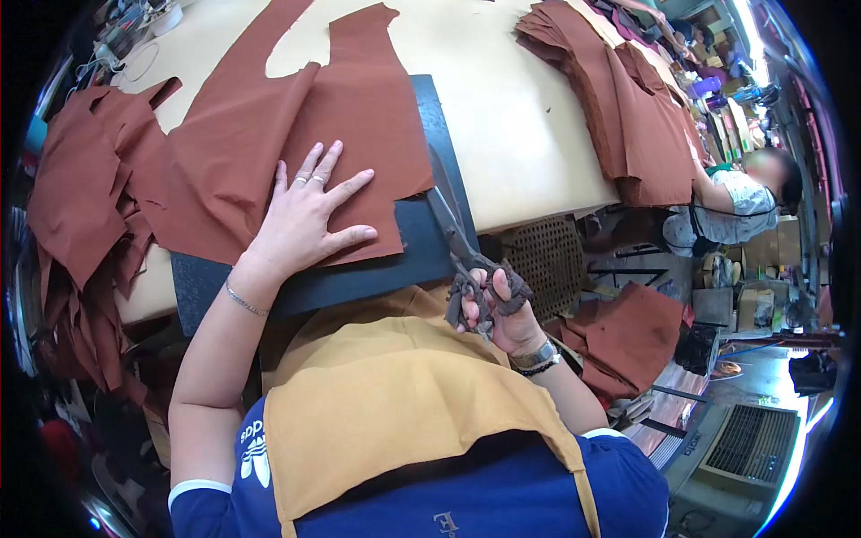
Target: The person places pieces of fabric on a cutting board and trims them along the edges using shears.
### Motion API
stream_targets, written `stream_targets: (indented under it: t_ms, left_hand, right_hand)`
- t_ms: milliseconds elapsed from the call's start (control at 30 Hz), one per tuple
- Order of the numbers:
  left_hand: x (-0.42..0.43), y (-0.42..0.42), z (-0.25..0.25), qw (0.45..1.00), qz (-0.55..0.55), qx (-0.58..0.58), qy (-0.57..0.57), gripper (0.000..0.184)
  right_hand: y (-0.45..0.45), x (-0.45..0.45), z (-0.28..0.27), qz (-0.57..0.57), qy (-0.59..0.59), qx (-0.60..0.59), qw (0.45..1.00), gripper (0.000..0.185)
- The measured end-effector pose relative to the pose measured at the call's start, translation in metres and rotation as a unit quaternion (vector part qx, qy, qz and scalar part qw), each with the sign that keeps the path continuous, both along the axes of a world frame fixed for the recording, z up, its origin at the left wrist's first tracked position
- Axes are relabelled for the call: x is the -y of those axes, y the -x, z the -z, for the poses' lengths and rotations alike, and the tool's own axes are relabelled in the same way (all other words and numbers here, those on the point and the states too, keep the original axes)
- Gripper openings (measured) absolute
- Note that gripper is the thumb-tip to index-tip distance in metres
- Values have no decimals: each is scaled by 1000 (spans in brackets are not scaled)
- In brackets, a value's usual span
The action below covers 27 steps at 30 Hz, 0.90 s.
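Observation:
Under my left hand [309, 215] lies a piece of rust-brown fabric [368, 117], pressed flat with the fingers spread. The cloth has a curved cut-out at its far side and a fold running up its middle. Part of it rests on a dark board [430, 238] at the table's near edge. My right hand [502, 309] is closed around the cloth-wrapped handles of large scissors [456, 235]. Their blades point away from me, over the board, beside the fabric's right edge. Whether the blades touch the cloth I cannot tell.
More brown fabric [76, 197] hangs over the table's left end. A layered stack of brown cloth [619, 125] lies at the right, next to a person in a light patterned top [740, 211]. Brown pieces [628, 336] are piled lower right, near a woven chair back [543, 260].

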<state>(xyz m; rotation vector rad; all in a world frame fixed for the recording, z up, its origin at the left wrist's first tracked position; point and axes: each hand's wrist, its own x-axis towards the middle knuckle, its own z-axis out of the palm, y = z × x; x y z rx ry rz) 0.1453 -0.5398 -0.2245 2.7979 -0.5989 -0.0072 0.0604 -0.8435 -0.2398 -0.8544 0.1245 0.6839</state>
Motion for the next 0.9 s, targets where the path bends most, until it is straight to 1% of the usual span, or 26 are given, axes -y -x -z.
stream_targets:
  t_ms: [33, 133, 233, 333, 433, 633, 733, 900]
  left_hand:
    - [0, 0, -1, 1000, -1, -2, -1, 72]
    - [1, 0, 0, 1000, -1, 0, -2, 72]
    - [0, 0, 1, 1000, -1, 6, 0, 72]
    - [1, 0, 1, 1000, -3, 8, -4, 72]
    - [0, -1, 3, 1000, -3, 9, -4, 73]
    - [1, 1, 2, 1000, 0, 6, -1, 74]
    - [1, 8, 0, 1000, 8, 3, -2, 75]
    - [4, 20, -4, 1000, 19, -4, -9, 77]
  right_hand:
    - [0, -2, -2, 3, -1, 4, 1000, 44]
    - [2, -7, -5, 27, 72, 8, 997, 49]
    - [2, -10, -10, 30, 101, -1, 994, 47]
    - [6, -11, -9, 47, 79, -15, 996, 42]
    - [11, -15, -10, 69, 76, -29, 994, 41]
    - [11, -13, -13, 42, 144, 9, 989, 38]
    - [9, -12, -8, 45, 89, 19, 995, 38]
    - [4, -13, -10, 29, 100, 7, 994, 42]
